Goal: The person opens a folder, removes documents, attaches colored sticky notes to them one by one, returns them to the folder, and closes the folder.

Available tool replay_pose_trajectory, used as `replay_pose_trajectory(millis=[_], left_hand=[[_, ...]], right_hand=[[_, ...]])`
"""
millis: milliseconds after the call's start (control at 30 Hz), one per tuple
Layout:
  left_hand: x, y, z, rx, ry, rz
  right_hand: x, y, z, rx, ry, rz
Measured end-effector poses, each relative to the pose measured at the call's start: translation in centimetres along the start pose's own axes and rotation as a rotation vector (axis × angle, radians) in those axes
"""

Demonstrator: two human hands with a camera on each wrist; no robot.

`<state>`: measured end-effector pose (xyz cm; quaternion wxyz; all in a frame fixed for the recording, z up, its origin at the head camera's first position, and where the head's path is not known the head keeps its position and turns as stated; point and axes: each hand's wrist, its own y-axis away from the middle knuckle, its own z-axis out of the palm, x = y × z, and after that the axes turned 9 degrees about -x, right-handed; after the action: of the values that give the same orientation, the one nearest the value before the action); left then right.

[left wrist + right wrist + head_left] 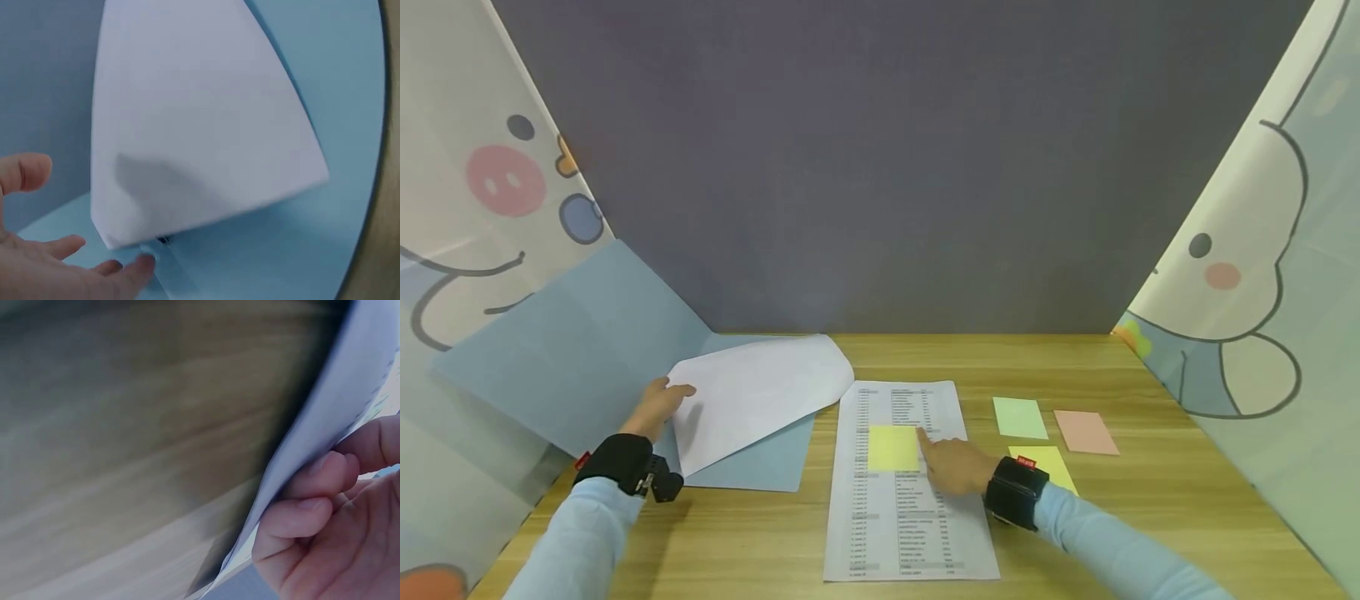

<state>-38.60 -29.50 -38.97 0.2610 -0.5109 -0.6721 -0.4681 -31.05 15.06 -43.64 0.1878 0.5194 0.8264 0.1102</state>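
Observation:
My left hand (pixel 658 407) is at the left edge of a blank white sheet (pixel 752 392), its fingers spread and not gripping it. The sheet bows up above an opened blue folder (pixel 752 475), whose cover (pixel 587 333) stands raised at the left. In the left wrist view, the fingertips (pixel 145 265) lie close below the sheet's edge. My right hand (pixel 957 462) reaches over a printed list (pixel 917 542), index finger extended to the right edge of a yellow sticky note (pixel 892 448) on it. The right wrist view shows the other fingers (pixel 294 519) curled against the paper.
Right of the list lie a green sticky note (pixel 1020 417), a pink one (pixel 1086 432) and another yellow one (pixel 1052 467), partly behind the right wrist. A dark panel (pixel 910 167) rises behind the wooden table (pixel 737 550). Cartoon-printed sheets (pixel 1255 250) flank both sides.

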Motion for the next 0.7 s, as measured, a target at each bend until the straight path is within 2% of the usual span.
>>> replay_pose_trajectory(millis=[300, 467, 567, 700], left_hand=[[-1.1, -0.8, -0.2, 0.051, 0.080, -0.078], [-1.5, -0.9, -0.5, 0.086, 0.042, -0.095], [-1.8, -1.0, -0.8, 0.102, 0.059, -0.095], [-2.9, -2.4, -1.4, 0.176, 0.091, -0.045]], right_hand=[[0.0, -0.1, 0.1, -0.010, -0.022, 0.002], [0.0, 0.0, -0.1, -0.005, -0.035, 0.003], [0.0, 0.0, -0.1, -0.006, -0.042, 0.003], [0.0, 0.1, -0.1, -0.003, -0.036, -0.002]])
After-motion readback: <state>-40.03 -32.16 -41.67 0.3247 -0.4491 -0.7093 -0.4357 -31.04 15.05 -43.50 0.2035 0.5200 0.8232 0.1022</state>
